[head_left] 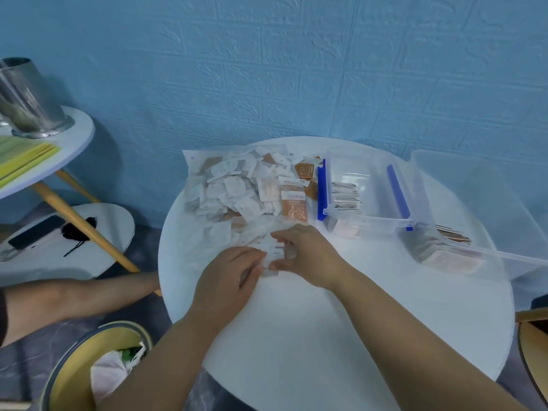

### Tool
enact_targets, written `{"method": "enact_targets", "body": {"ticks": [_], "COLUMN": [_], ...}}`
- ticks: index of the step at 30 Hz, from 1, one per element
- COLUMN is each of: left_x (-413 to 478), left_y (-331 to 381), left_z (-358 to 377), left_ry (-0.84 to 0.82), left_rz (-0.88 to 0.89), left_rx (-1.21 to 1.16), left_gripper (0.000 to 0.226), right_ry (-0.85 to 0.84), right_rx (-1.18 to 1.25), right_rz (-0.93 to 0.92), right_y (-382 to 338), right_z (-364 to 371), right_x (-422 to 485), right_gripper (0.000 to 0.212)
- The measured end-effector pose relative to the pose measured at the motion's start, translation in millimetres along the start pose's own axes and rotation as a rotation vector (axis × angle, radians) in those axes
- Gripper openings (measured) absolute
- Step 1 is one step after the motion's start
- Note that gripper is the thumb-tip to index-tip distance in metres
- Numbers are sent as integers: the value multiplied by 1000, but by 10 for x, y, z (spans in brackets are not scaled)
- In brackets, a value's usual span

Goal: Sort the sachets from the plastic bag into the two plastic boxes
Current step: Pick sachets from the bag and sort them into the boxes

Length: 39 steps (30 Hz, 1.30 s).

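Note:
A clear plastic bag (231, 188) full of white and orange sachets lies on the far left of the round white table (370, 321). Both hands meet at its near edge. My left hand (228, 280) and my right hand (311, 256) together pinch a small stack of white sachets (274, 253) between the fingertips. To the right stands a clear plastic box (370, 197) with blue latches, holding sachets. A second clear box (444, 250) lies nearer and further right, also with sachets inside.
A clear lid (462, 185) rests at the table's far right edge. Loose orange sachets (305, 170) lie between bag and box. A yellow bin (89, 366) stands on the floor at lower left. Side tables with a metal cup (26, 99) are at left.

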<state>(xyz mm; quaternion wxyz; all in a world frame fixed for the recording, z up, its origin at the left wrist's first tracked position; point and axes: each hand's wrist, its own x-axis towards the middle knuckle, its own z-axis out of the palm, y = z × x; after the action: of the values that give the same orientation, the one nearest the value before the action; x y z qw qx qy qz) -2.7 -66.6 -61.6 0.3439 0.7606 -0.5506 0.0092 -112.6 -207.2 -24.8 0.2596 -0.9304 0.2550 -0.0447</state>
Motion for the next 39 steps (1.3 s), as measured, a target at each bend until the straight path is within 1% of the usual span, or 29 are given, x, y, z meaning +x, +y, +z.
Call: {"method": "enact_targets", "body": {"ticks": [3, 5, 7, 10, 14, 15, 18, 20, 23, 24, 25, 27, 28, 30, 31, 33, 34, 36, 38, 39], "left_x": [23, 93, 206, 367, 372, 330, 207, 160, 114, 107, 103, 79, 78, 102, 118, 159, 176, 216, 280, 306], "left_y": [15, -3, -55, -132, -216, -233, -240, -202, -165, -143, -129, -129, -149, -189, -208, -237, -237, -205, -167, -146], "left_z": [-72, -148, -233, -342, -356, -347, -301, -280, -263, -273, -279, -291, -298, -324, -335, -327, -304, -252, -215, -211], "left_ry": [85, 138, 153, 71, -85, -105, -151, -194, -264, -263, -227, -92, -16, 84, 68, -43, -94, -130, -134, -125], "left_rz": [-45, -65, -91, -97, -113, -106, -35, -58, 11, 39, 70, 107, 100, 51, -9, -188, -261, -334, -380, -413], "left_rx": [-20, -10, 7, 55, 136, 162, 236, 229, 108, 59, 18, -13, 9, 103, 141, 191, 204, 215, 210, 166], "left_gripper": [41, 38, 30, 26, 22, 25, 55, 59, 64, 61, 54, 41, 38, 39, 39, 38, 41, 48, 49, 49], "right_ry": [5, -1, -5, 55, 182, 189, 182, 179, 192, 200, 206, 204, 200, 198, 194, 183, 180, 182, 170, 162], "right_rx": [181, 247, 284, 294, 301, 305, 331, 360, 413, 431, 441, 445, 451, 469, 474, 476, 474, 477, 496, 504], "right_rz": [53, 59, 64, 77, 82, 84, 98, 116, 137, 139, 138, 140, 139, 136, 133, 120, 114, 103, 99, 97], "right_y": [-20, -19, -11, -4, -30, -33, -18, -14, -18, -21, -22, -28, -32, -37, -38, -31, -26, -8, 9, 9], "right_z": [-65, -108, -152, -208, -238, -231, -177, -148, -138, -143, -151, -161, -162, -155, -150, -130, -118, -98, -90, -90], "right_x": [4, -9, -24, -4, 69, 86, 122, 134, 149, 155, 158, 163, 164, 157, 150, 140, 134, 119, 93, 76], "right_gripper": [56, 44, 31, 23, 28, 29, 28, 29, 33, 34, 34, 35, 34, 32, 31, 27, 26, 24, 22, 20]}}
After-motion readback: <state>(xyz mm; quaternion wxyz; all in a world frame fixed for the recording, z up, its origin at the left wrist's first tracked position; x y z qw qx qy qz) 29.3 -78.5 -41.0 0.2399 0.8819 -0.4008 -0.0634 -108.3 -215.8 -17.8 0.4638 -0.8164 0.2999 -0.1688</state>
